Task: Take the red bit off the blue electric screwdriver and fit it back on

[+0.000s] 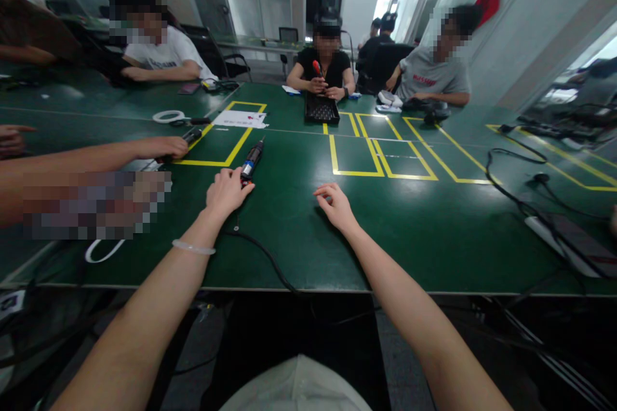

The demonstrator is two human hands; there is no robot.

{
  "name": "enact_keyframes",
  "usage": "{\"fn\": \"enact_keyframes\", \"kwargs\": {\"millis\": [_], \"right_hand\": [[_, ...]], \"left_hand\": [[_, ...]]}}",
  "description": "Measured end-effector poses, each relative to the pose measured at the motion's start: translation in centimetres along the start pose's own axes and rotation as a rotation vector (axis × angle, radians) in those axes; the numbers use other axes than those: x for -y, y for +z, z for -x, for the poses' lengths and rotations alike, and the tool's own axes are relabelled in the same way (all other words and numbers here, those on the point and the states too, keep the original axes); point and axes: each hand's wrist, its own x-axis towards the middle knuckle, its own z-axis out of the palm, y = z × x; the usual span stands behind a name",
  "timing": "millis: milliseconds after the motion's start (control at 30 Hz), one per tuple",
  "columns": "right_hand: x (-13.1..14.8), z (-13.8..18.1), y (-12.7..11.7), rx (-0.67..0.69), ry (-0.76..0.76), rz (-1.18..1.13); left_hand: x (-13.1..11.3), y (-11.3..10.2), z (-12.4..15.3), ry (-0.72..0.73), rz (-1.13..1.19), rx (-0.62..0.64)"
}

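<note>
My left hand point(225, 194) is at the rear end of a dark electric screwdriver point(251, 160), its thumb and fingers closed about that end. The tool slants with its narrow tip pointing away from me, and a blue band shows on its body. Partly hidden by my hand, the tool's rear shows a bit of orange. A black cable point(263, 249) runs from near my left wrist over the table's front edge. My right hand point(335, 207) hovers over or rests on the green table point(299, 237), loosely curled, fingers apart and holding nothing.
Yellow tape rectangles point(357, 173) mark the table. From the left, another person's hand point(173, 148) grips a dark tool point(193, 135) beside a white paper point(240, 119). Opposite, a person point(328, 64) holds a red-handled tool over a black tray point(321, 109). Cables point(501, 186) lie at right.
</note>
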Motion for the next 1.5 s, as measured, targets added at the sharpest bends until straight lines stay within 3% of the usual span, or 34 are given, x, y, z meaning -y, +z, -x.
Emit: {"fn": "enact_keyframes", "kwargs": {"millis": [100,233,500,667,800,867,1000,1133,1267,1500], "right_hand": [[-0.1,0.0,0.1,0.017,0.002,-0.006],[0.0,0.1,0.1,0.028,0.003,-0.007],[0.1,0.1,0.1,0.033,0.007,-0.015],[0.1,0.0,0.1,0.053,0.014,-0.011],[0.1,0.0,0.2,0.042,0.011,-0.023],[0.1,0.0,0.2,0.036,0.013,-0.033],[0.2,-0.1,0.2,0.082,0.095,-0.167],[0.5,-0.2,0.2,0.2,0.214,-0.395],[0.6,-0.2,0.0,0.258,0.223,-0.473],[0.1,-0.1,0.3,0.204,0.157,-0.485]], "left_hand": [[1.5,0.0,-0.1,-0.062,-0.008,-0.058],[1.7,0.0,0.4,-0.09,-0.004,-0.166],[1.0,-0.1,0.8,-0.071,-0.014,-0.144],[1.3,0.0,0.7,-0.109,0.034,-0.194],[-0.1,-0.4,0.9,0.048,0.225,-0.34],[-1.9,-0.4,1.1,0.17,0.461,-0.27],[-6.7,0.2,2.1,0.32,1.008,0.157],[-10.4,0.8,3.2,0.388,1.18,0.432],[-11.5,1.4,3.7,0.443,1.182,0.448],[-10.8,2.3,3.7,0.336,1.286,0.427]]}}
